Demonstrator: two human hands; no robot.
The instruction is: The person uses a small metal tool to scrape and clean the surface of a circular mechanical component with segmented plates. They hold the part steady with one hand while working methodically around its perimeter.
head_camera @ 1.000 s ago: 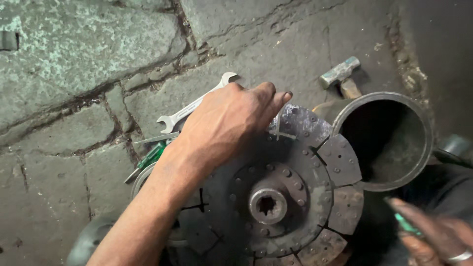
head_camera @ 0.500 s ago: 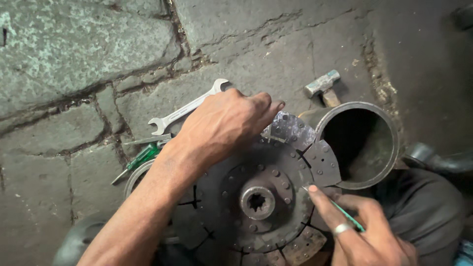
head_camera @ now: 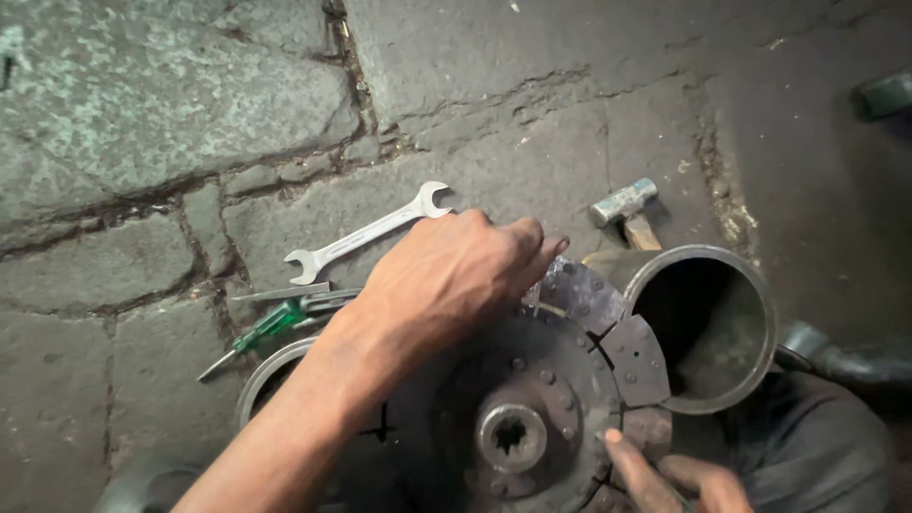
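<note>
A round, dark clutch disc [head_camera: 532, 380] with a splined hub [head_camera: 511, 437] and grey friction pads lies on a metal ring. My left hand [head_camera: 456, 275] lies over the disc's far rim, with the fingers curled over the edge and gripping it. My right hand [head_camera: 670, 480] shows only partly at the bottom edge. Its thumb presses on a friction pad at the disc's right side. Whether that hand holds anything is hidden.
On the cracked stone paving behind the disc lie an open-ended wrench [head_camera: 366, 233], a green-handled screwdriver [head_camera: 271, 328] and a thin metal strip [head_camera: 280, 293]. A small hammer [head_camera: 622, 204] and a wide metal cylinder [head_camera: 750, 285] sit at the right, with a dark hose [head_camera: 836, 359] beyond.
My right hand came in from the lower right, holding a thin green tool, and reached the disc's right edge. My left hand stayed on the far rim.
</note>
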